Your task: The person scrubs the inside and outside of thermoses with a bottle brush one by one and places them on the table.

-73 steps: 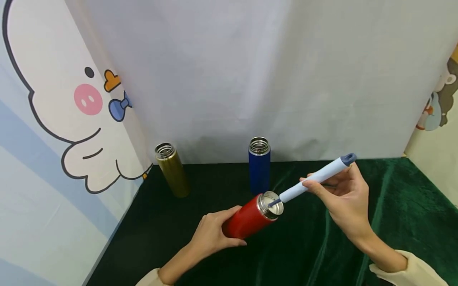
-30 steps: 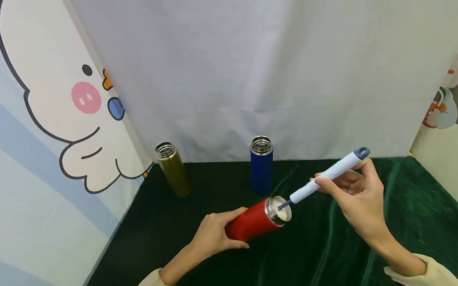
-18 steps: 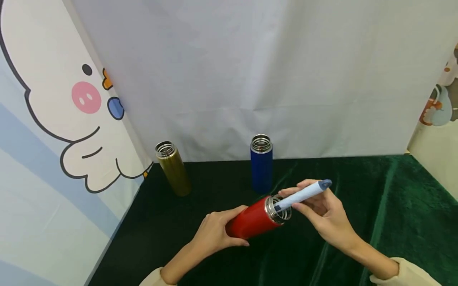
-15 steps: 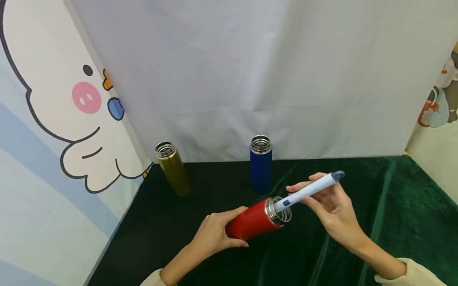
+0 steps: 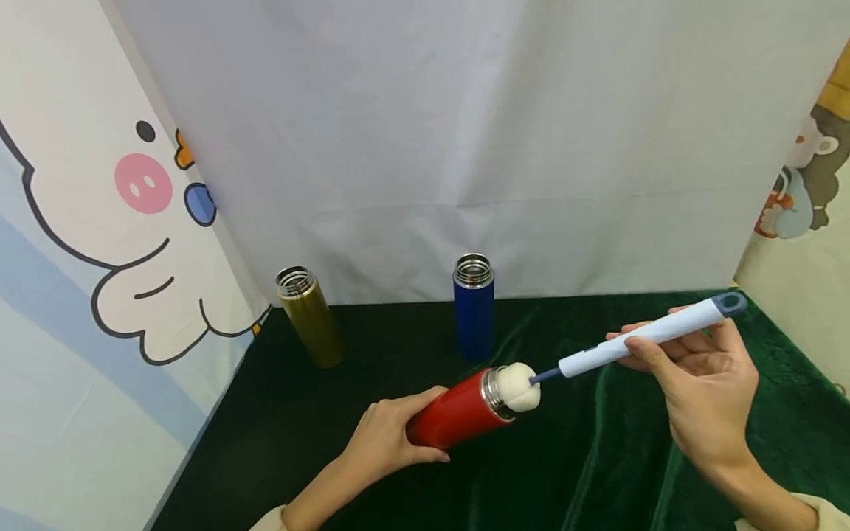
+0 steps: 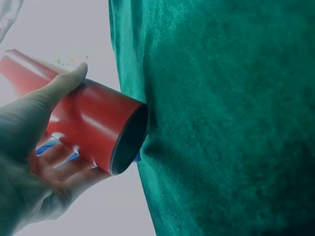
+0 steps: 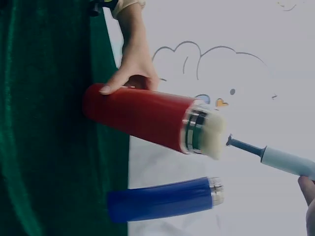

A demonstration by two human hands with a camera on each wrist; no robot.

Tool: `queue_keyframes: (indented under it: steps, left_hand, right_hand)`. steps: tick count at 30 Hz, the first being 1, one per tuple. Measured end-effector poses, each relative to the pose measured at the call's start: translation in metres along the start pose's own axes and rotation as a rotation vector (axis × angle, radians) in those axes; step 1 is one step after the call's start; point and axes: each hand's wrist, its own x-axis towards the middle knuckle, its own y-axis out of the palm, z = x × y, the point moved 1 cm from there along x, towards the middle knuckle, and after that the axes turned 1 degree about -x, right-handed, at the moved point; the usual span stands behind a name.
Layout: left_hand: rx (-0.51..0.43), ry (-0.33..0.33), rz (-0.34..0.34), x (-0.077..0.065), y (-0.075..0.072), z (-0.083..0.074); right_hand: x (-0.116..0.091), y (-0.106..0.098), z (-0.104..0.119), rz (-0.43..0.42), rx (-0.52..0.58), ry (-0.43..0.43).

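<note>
My left hand (image 5: 385, 435) grips a red thermos bottle (image 5: 454, 411) around its lower body, its steel mouth tilted up to the right. In the left wrist view the thumb lies over the red wall and the fingers curve beneath it, near the dark base. My right hand (image 5: 710, 391) pinches the pale blue handle of a bottle brush (image 5: 644, 335) between thumb and fingers. The brush's cream sponge head (image 5: 518, 386) bulges at the bottle's mouth, joined to the handle by a thin dark blue stem. The right wrist view shows the sponge (image 7: 214, 135) blurred at the steel rim.
Behind stand two more lidless bottles, a gold one (image 5: 312, 324) at the left and a blue one (image 5: 474, 313) in the middle. A dark green velvet cloth (image 5: 664, 442) covers the table. A pale curtain (image 5: 398, 147) hangs along the back edge.
The brush went deeper into the red bottle, then my right hand pulled it back up to the right, bringing the sponge head out to the mouth. The left hand kept its hold.
</note>
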Motion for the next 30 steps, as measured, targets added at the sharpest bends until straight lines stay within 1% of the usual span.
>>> queue_keyframes:
  steps: [2, 4, 6, 8, 10, 11, 14, 15, 17, 19, 20, 21, 22, 24, 25, 27, 28, 30]
  left_hand:
    - [0.001, 0.001, -0.001, -0.001, 0.0, 0.001]
    - [0.002, 0.002, -0.002, -0.001, 0.0, 0.002]
    - [0.007, 0.017, -0.011, 0.002, 0.0, 0.001]
    - [0.004, 0.034, -0.003, 0.005, 0.002, -0.002]
    - [-0.001, 0.053, 0.008, 0.008, 0.005, -0.005]
    - [-0.003, 0.063, 0.011, 0.009, 0.006, -0.006]
    - [-0.015, 0.068, 0.023, 0.008, 0.007, -0.006]
    - [-0.013, 0.069, 0.02, 0.008, 0.006, -0.005]
    - [-0.009, 0.066, 0.011, 0.007, 0.005, -0.004]
    - [-0.002, 0.059, 0.002, 0.005, 0.003, -0.001]
    - [0.0, 0.052, -0.001, 0.003, 0.002, 0.0]
    - [-0.001, 0.044, -0.003, 0.002, 0.002, 0.002]
    - [-0.004, 0.036, -0.005, 0.001, 0.001, 0.003]
    - [-0.015, 0.022, -0.008, 0.0, 0.0, 0.005]
    - [-0.022, 0.017, -0.007, -0.001, 0.0, 0.005]
    - [-0.03, 0.015, 0.004, 0.0, -0.001, 0.005]
    - [-0.033, 0.016, 0.011, 0.0, -0.001, 0.005]
    - [-0.032, 0.015, 0.026, 0.001, -0.002, 0.004]
  right_hand:
    - [0.004, 0.003, 0.002, -0.04, 0.02, -0.014]
    - [0.008, 0.005, 0.002, -0.047, 0.009, -0.014]
    - [0.013, 0.008, -0.001, -0.01, -0.04, -0.004]
    - [0.015, 0.009, -0.005, 0.041, -0.105, 0.01]
    - [0.014, 0.009, -0.01, 0.084, -0.161, 0.007]
    - [0.012, 0.009, -0.013, 0.093, -0.189, 0.001]
    - [-0.003, 0.007, -0.019, 0.099, -0.21, 0.004]
    - [-0.009, 0.007, -0.022, 0.11, -0.247, 0.025]
    - [-0.024, 0.007, -0.028, 0.173, -0.341, 0.11]
    - [-0.038, 0.008, -0.037, 0.266, -0.418, 0.2]
    - [-0.043, 0.009, -0.04, 0.314, -0.46, 0.229]
    - [-0.047, 0.009, -0.043, 0.357, -0.476, 0.24]
    - [-0.048, 0.009, -0.045, 0.385, -0.46, 0.228]
    - [-0.041, 0.009, -0.043, 0.391, -0.393, 0.167]
    - [-0.034, 0.009, -0.039, 0.378, -0.345, 0.13]
    - [-0.019, 0.006, -0.029, 0.336, -0.256, 0.085]
    - [-0.012, 0.005, -0.023, 0.31, -0.222, 0.076]
    - [-0.001, 0.002, -0.011, 0.25, -0.151, 0.086]
